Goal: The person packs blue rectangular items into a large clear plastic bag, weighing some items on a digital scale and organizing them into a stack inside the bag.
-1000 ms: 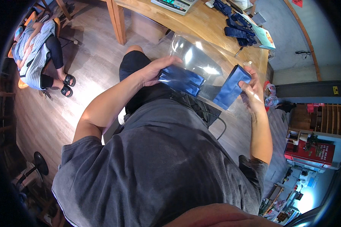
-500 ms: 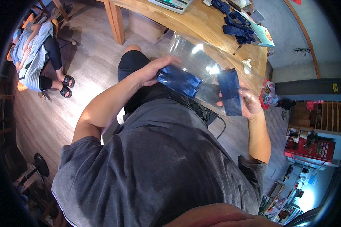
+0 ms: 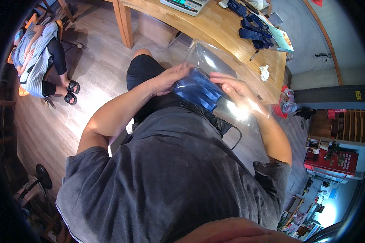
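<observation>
My left hand [image 3: 171, 79] is closed on the near left edge of a large clear plastic bag [image 3: 231, 67], beside shiny dark blue packets [image 3: 199, 90]. The packets lie together inside the bag over my lap. My right hand [image 3: 238, 94] reaches in from the right, seemingly inside the bag, with the clear film glaring over its wrist. Its fingers are stretched toward the packets' right end and appear to touch it, holding nothing. How many packets lie there is hard to tell under the reflections.
Ahead stands a wooden table [image 3: 215, 28] with a digital scale [image 3: 186, 5], dark blue strips [image 3: 255, 32], a pen [image 3: 254, 54] and crumpled white tissue [image 3: 264, 73]. A seated person [image 3: 36, 60] is at far left. A red-and-clear plastic bag [image 3: 286, 101] sits by the table's right end.
My right hand has moved left and let go of the blue packet it held, which now lies against the other by my left hand.
</observation>
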The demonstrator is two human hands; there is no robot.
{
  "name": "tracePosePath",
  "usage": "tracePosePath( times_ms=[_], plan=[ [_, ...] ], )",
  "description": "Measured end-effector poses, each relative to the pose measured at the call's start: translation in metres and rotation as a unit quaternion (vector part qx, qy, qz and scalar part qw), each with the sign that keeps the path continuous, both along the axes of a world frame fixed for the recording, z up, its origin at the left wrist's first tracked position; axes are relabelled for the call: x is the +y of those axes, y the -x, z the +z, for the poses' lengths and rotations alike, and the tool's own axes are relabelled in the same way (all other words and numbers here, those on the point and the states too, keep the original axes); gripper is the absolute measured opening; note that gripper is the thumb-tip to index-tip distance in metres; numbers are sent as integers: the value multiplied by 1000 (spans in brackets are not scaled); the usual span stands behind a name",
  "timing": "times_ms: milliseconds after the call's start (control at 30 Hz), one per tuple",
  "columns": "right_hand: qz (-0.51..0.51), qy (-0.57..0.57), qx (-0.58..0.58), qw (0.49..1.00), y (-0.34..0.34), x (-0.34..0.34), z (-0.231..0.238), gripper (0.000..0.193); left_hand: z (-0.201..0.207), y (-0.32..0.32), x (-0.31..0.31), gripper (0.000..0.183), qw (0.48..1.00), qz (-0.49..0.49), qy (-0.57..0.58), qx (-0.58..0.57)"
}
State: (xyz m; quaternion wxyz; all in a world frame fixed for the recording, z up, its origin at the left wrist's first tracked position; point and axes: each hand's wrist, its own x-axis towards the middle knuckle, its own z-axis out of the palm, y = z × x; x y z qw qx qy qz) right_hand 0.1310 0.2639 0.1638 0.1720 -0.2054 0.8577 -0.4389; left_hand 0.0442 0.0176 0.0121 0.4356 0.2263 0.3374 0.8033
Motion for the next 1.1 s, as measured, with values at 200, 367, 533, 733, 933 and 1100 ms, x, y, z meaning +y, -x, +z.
tracePosePath(
  times_ms=[200,367,533,733,933,1100],
  plan=[
    [51,-118,66,990,-2,1,15,41,8,0,-3,84,999,37,24,14],
    [140,-273,203,930,-13,10,40,51,-1,6,-6,63,998,42,-12,41],
    [180,-354,316,861,-14,-2,38,58,1,8,-6,67,997,47,-27,47],
    [204,-380,319,844,-6,-18,29,57,34,-5,-12,64,998,29,2,56],
    [186,-344,305,868,-3,-21,35,61,40,-3,-14,66,997,57,11,57],
    [217,-390,360,819,8,-23,27,62,37,3,-18,66,994,77,14,77]
  ],
)
